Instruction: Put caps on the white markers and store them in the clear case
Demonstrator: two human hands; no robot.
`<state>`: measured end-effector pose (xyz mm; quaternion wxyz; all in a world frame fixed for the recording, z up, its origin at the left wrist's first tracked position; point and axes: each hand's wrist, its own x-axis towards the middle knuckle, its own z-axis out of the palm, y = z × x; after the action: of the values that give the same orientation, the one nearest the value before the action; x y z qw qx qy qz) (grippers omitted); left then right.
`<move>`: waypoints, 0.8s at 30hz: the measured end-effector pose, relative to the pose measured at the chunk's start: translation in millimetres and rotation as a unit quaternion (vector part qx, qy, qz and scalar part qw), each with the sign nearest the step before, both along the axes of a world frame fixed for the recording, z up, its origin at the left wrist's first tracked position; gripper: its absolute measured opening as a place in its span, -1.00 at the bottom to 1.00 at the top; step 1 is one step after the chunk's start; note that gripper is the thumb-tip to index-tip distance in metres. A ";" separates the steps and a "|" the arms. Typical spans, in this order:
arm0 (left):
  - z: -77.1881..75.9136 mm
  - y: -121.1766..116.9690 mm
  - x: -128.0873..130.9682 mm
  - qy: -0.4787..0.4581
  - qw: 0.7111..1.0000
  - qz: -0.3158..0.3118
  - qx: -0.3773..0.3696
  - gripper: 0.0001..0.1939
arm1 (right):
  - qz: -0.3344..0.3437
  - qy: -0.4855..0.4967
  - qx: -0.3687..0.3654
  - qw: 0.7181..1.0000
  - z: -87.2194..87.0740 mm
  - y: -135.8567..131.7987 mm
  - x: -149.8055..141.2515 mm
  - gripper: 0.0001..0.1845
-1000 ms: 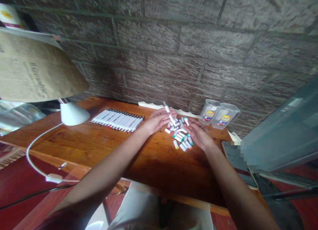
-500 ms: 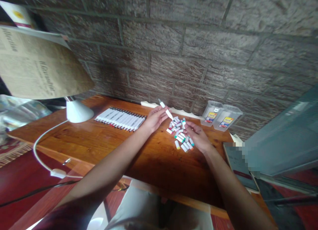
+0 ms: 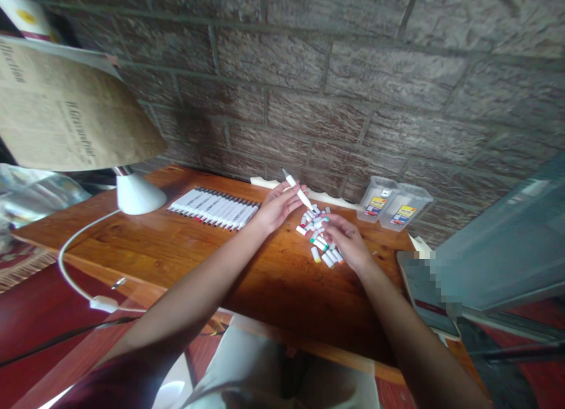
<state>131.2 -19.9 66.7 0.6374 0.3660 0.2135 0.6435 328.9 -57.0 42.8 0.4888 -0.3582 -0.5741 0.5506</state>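
My left hand (image 3: 280,208) is closed around a white marker (image 3: 296,188), which slants with its grey end up and its dark lower tip over a loose pile of caps. White marker caps (image 3: 318,242) with coloured bands in green, yellow, red and orange lie scattered on the desk. At the pile's right side my right hand (image 3: 346,238) has its thumb and index finger pinched on a teal-banded marker cap (image 3: 325,219), partly hidden by the fingers. To the left of my left hand, a row of white markers (image 3: 212,209) lies side by side.
A lamp (image 3: 139,194) with a newsprint shade stands at the left of the wooden desk (image 3: 282,291). Two clear plastic containers (image 3: 392,208) stand against the stone wall at the back right. A dark flat object (image 3: 426,291) lies on the right edge.
My right hand has shifted slightly left and up, closer to the marker's lower tip. The teal-banded cap has tilted over. My left hand keeps hold of the marker.
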 end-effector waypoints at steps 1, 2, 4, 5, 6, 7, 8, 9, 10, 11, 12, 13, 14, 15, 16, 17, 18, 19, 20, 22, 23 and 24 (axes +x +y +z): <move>0.0 0.2 -0.5 0.001 1.000 0.001 0.003 -0.76 | -0.006 0.013 -0.009 1.000 -0.5 0.5 -0.1 -0.61; 0.1 0.4 -1.1 0.001 1.000 0.001 0.005 -0.75 | -0.012 0.025 -0.017 0.999 -0.8 1.1 -0.1 -0.61; 0.6 0.5 -2.0 0.003 1.000 0.000 0.005 -0.75 | -0.024 0.046 -0.029 0.998 -1.0 2.0 0.1 -0.62; 0.9 0.4 -2.2 0.004 1.000 -0.001 0.007 -0.75 | -0.028 0.056 -0.034 0.997 -0.7 2.3 0.3 -0.62; 1.3 0.2 -2.3 0.005 1.000 -0.001 0.010 -0.75 | -0.030 0.067 -0.039 0.997 -0.1 2.4 0.7 -0.62; 1.8 -0.2 -2.2 0.007 1.000 -0.001 0.015 -0.75 | -0.031 0.078 -0.046 0.995 0.6 2.4 1.0 -0.62; 2.3 -0.7 -2.0 0.008 1.000 0.001 0.019 -0.75 | -0.032 0.090 -0.054 0.994 1.3 2.2 1.4 -0.61; 2.7 -1.3 -1.6 0.010 1.000 0.003 0.022 -0.74 | -0.031 0.099 -0.062 0.993 2.1 1.9 1.6 -0.60; 3.1 -2.0 -1.1 0.012 1.000 0.003 0.023 -0.74 | -0.028 0.106 -0.069 0.992 2.9 1.4 1.6 -0.60; 3.4 -2.7 -0.5 0.015 1.000 0.002 0.024 -0.74 | -0.026 0.111 -0.074 0.991 3.5 0.7 1.3 -0.60; 3.6 -3.5 0.0 0.019 1.000 -0.002 0.025 -0.74 | -0.023 0.113 -0.077 0.990 4.0 -0.1 0.8 -0.61; 3.8 -4.2 0.6 0.023 0.999 -0.008 0.028 -0.74 | -0.018 0.112 -0.078 0.990 4.5 -1.0 0.0 -0.61; 3.9 -4.9 1.1 0.028 0.999 -0.015 0.032 -0.74 | -0.012 0.107 -0.077 0.991 4.8 -1.9 -1.1 -0.62; 3.9 -5.6 1.5 0.034 0.998 -0.022 0.037 -0.73 | -0.006 0.101 -0.075 0.992 5.1 -2.8 -2.1 -0.63; 3.9 -6.1 1.7 0.039 0.998 -0.027 0.043 -0.73 | -0.001 0.094 -0.072 0.993 5.2 -3.5 -3.1 -0.64; 3.8 -6.5 1.9 0.044 0.997 -0.031 0.048 -0.72 | 0.002 0.088 -0.069 0.994 5.3 -4.0 -3.9 -0.65; 3.5 -6.5 2.0 0.047 0.997 -0.033 0.052 -0.72 | 0.002 0.084 -0.067 0.994 5.3 -4.3 -4.3 -0.65; 3.1 -6.4 1.9 0.050 0.997 -0.034 0.055 -0.71 | 0.000 0.082 -0.065 0.995 5.1 -4.3 -4.4 -0.65; 2.5 -5.9 1.8 0.053 0.996 -0.034 0.057 -0.70 | -0.002 0.079 -0.062 0.995 4.8 -4.0 -4.0 -0.65; 1.0 -4.6 1.5 0.066 0.995 -0.033 0.062 -0.67 | -0.004 0.063 -0.050 0.997 4.0 -3.0 -2.5 -0.65; 0.2 -4.1 1.3 0.075 0.994 -0.034 0.065 -0.65 | -0.006 0.046 -0.039 0.998 3.4 -2.5 -1.7 -0.65; -0.4 -3.8 1.3 0.086 0.993 -0.033 0.069 -0.64 | -0.009 0.023 -0.025 0.999 2.6 -2.1 -1.2 -0.66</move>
<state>132.5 -23.7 66.3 0.6111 0.4696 0.2104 0.6015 327.8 -59.1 45.4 0.4981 -0.3626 -0.5453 0.5684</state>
